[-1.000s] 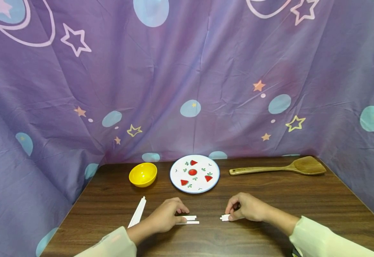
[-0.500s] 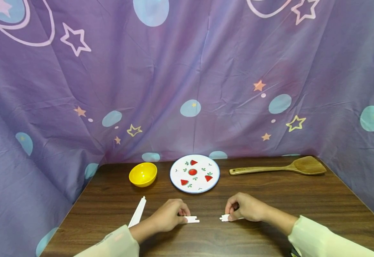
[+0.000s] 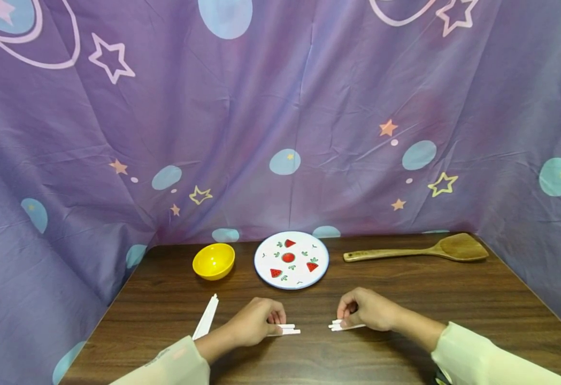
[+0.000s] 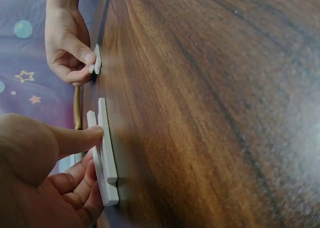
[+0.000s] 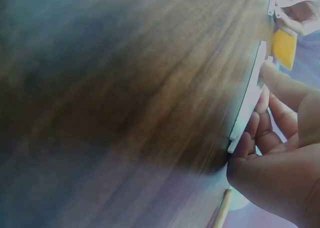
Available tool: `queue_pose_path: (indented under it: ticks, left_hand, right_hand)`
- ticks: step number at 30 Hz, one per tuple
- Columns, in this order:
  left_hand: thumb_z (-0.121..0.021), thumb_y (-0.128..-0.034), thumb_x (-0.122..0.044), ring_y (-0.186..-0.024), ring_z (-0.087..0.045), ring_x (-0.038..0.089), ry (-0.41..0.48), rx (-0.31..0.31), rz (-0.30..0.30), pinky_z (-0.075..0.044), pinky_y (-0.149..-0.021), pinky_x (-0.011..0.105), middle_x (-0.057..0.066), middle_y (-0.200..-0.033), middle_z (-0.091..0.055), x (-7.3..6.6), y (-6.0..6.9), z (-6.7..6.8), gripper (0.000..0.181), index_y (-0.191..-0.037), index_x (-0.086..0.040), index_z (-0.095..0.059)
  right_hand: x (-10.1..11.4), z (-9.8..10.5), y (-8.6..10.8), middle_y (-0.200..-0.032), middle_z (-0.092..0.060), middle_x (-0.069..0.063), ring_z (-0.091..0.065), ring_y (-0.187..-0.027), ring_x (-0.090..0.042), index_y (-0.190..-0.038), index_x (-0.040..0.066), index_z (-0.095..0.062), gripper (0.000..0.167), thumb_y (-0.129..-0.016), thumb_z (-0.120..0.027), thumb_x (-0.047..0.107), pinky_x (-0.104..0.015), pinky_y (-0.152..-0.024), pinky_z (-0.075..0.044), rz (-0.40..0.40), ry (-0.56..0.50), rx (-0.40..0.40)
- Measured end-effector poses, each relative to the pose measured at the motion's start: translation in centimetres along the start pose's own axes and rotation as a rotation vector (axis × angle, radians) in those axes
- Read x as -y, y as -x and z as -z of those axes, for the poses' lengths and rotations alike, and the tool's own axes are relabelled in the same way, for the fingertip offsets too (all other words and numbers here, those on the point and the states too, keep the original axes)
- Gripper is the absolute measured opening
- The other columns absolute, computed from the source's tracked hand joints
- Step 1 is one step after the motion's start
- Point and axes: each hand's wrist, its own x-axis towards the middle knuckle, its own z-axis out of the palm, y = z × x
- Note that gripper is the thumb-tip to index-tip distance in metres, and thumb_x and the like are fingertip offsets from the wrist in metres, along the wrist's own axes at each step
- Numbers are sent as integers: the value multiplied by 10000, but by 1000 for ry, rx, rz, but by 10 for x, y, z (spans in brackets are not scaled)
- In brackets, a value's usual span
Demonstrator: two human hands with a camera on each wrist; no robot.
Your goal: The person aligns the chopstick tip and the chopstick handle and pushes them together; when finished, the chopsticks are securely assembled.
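My left hand [image 3: 256, 322] pinches a few short white sticks [image 3: 290, 331] between thumb and fingers, low over the table. In the left wrist view the thumb of the left hand [image 4: 50, 163] lies on the white sticks [image 4: 106, 153], which run side by side with uneven ends. To the right, my right hand [image 3: 369, 311] pinches another small group of white sticks [image 3: 336, 325]. The right wrist view shows that right hand [image 5: 285, 118] with its thumb near the far end of these sticks [image 5: 248, 100]. A gap separates the two groups.
More white sticks [image 3: 206, 318] lie slanted left of my left forearm. Behind stand a yellow bowl [image 3: 214, 262] and a white plate [image 3: 291, 278] with a red fruit pattern. A wooden spatula [image 3: 460, 248] lies back right. A purple curtain [image 3: 241, 133] hangs behind the table [image 3: 477, 299].
Over the last second the left hand's sticks went from spread apart to close together, with a small gap showing now. The right hand's sticks have separated slightly at their ends; that hand has barely moved.
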Motion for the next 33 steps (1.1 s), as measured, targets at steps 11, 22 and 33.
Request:
queue_pose_path:
  ticks: [11, 22, 33]
  left_hand:
    - [-793, -849, -7, -673, -517, -36, -31, -13, -1, -460, -639, 181, -90, -716, -613, 0, -1, 1, 164, -819, -126, -684]
    - [-737, -931, -77, -756, -539, 10, -138, -38, -84, -458, -712, 190, -92, -804, -624, -12, -4, 12, 68, -979, -95, -781]
    - [-681, -956, -71, -789, -521, 9, -147, -77, -203, -469, -713, 172, -86, -855, -589, -33, -10, 20, 68, -988, -88, -739]
  right_hand:
    - [2, 5, -4, -784, -639, 45, -559, -716, -40, -870, 76, -699, 85, -871, -782, 99, -218, -670, -457, 38, -12, 8]
    - [13, 10, -8, -838, -624, 32, -562, -772, -40, -909, 67, -654, 61, -944, -704, 75, -231, -702, -472, 152, -23, 16]
    - [45, 7, -9, -831, -711, -100, -640, -674, -147, -1036, 103, -588, 55, -1006, -633, 98, -285, -587, -534, 189, -77, 32]
